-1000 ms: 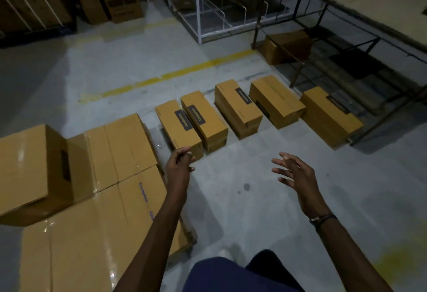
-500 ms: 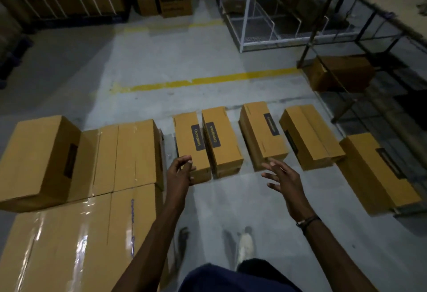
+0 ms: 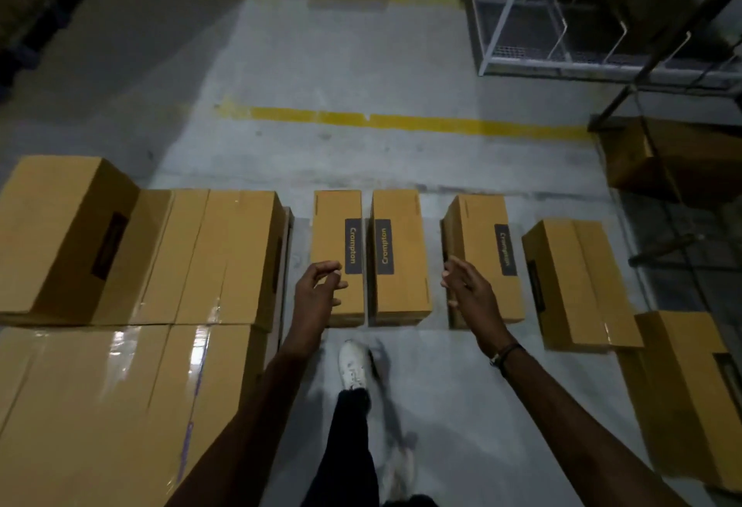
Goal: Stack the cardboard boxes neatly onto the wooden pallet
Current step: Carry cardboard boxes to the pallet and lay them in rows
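Several long cardboard boxes lie in a row on the grey floor. The leftmost box (image 3: 335,241) and the second box (image 3: 399,253) lie side by side, both with dark labels. A third box (image 3: 482,249) lies to their right, then a fourth (image 3: 578,281) and a fifth (image 3: 690,394). My left hand (image 3: 317,289) hovers over the near end of the leftmost box, fingers curled and apart, holding nothing. My right hand (image 3: 467,285) hangs open between the second and third boxes. At the left, taped boxes (image 3: 120,406) are stacked flat, with one box (image 3: 60,237) on top; the pallet shows only as an edge (image 3: 286,249).
A yellow line (image 3: 401,121) crosses the floor beyond the row. A white wire rack (image 3: 562,24) stands at the back right. A metal table frame (image 3: 642,77) with a box (image 3: 674,157) beneath it is at the right. My white shoe (image 3: 353,364) is in front of the row.
I have stepped closer to the row and the view has swung down. Both hands have moved forward over the near ends of the boxes, still holding nothing.
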